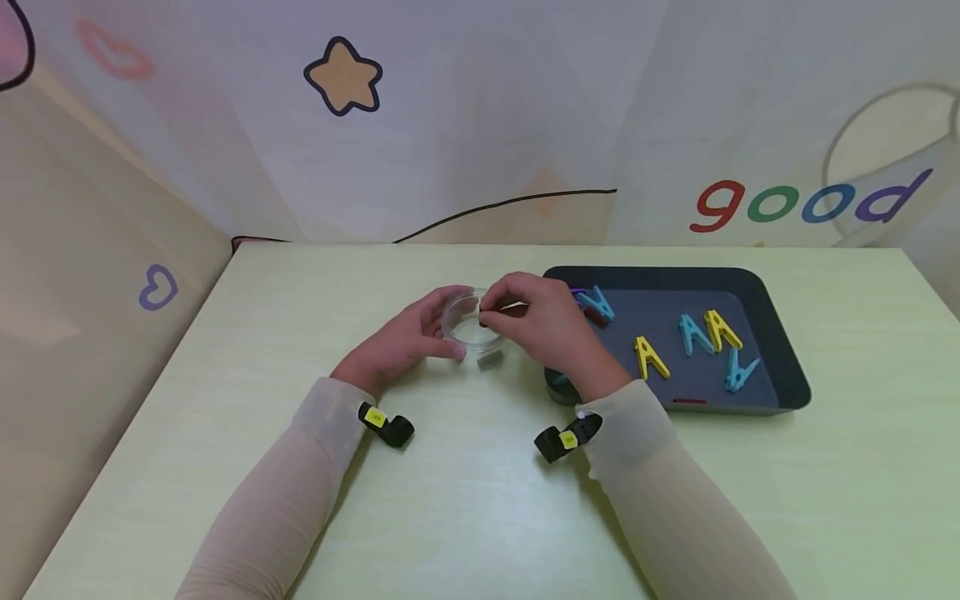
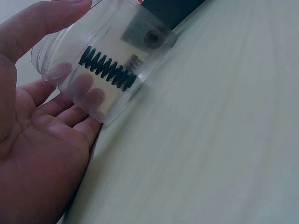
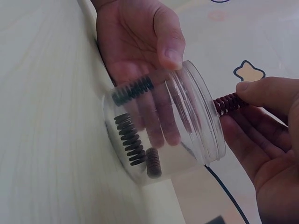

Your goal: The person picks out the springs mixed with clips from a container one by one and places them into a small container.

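Observation:
A clear, round jar [image 3: 187,158] stands on the table with its mouth up. My left hand [image 1: 408,337] holds it by the side, thumb near the rim and fingers behind the clear wall. Over the mouth, my right hand [image 1: 543,321] pinches a dark red coil spring [image 3: 227,103] between thumb and fingers; its lower end is at the rim. Inside the jar lie a dark green spring [image 2: 107,68], a dark spring [image 3: 131,140] and a shorter brownish one [image 3: 153,162].
To the right is a dark grey tray [image 1: 783,367]. It holds several clothespins, among them a yellow one [image 1: 649,358] and a blue one [image 1: 741,371], plus a dark red spring [image 1: 596,315] near its left wall. A printed cloth [image 1: 487,125] hangs behind the table.

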`<state>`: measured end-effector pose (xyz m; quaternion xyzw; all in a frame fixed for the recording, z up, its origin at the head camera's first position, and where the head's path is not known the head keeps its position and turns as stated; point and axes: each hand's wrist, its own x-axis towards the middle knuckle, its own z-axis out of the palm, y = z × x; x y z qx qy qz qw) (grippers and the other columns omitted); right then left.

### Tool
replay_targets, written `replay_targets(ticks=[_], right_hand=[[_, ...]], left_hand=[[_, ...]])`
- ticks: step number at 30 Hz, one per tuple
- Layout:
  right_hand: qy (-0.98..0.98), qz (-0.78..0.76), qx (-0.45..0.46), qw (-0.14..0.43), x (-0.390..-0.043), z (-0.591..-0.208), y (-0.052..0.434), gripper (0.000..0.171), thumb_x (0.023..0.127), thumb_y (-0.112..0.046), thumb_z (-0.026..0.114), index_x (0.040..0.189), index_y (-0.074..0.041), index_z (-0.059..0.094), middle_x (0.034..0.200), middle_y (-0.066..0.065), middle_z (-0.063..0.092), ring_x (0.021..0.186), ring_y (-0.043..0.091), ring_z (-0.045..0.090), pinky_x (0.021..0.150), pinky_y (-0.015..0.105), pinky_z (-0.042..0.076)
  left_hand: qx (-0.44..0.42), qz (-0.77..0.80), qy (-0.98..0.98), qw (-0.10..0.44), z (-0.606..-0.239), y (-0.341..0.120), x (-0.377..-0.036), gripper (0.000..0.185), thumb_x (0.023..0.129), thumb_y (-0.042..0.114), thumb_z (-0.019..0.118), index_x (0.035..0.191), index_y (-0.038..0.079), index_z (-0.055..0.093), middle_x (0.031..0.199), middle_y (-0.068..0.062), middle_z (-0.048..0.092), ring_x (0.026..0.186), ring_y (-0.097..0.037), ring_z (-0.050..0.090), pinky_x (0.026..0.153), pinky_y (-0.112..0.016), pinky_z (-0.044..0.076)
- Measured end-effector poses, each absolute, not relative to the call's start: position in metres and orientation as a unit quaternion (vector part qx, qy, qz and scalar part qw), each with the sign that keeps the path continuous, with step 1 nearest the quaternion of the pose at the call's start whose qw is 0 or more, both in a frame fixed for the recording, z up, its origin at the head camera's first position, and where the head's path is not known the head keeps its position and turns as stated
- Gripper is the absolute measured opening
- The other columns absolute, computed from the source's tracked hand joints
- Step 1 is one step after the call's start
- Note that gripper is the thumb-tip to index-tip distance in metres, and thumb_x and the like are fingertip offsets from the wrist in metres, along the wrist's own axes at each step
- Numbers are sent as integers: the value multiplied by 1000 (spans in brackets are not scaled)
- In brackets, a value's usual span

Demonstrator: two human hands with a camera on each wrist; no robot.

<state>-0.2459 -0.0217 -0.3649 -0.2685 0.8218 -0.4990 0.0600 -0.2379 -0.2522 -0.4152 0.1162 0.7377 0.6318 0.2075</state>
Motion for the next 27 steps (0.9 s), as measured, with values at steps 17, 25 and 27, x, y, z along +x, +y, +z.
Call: replay_targets(ticks=[17,25,27], right_hand=[[817,-501,-278,65,-244,-368,-29,8,87,-13,72,93,-12,68,99,1,66,96,15,66,88,30,56],[822,-495,-275,67,-243,-368,-31,6,87,-14,72,91,-14,68,99,-1,66,94,14,65,87,30,56],[823,-492,-275,67,-242,-369,-31,5,87,-14,72,91,-14,68,98,-1,66,94,14,65,87,30,56]], left_hand=[[117,633,737,207,-413,-252,-239,77,82,7,74,147,23,35,149,2,41,137,-18,38,97,-21,41],[115,635,735,208,-413,-252,-239,77,82,6,74,147,22,35,149,1,41,135,-19,39,95,-21,43],[113,634,736,209,-413,-252,-239,78,82,6,74,147,23,35,149,2,41,135,-18,39,97,-23,42]])
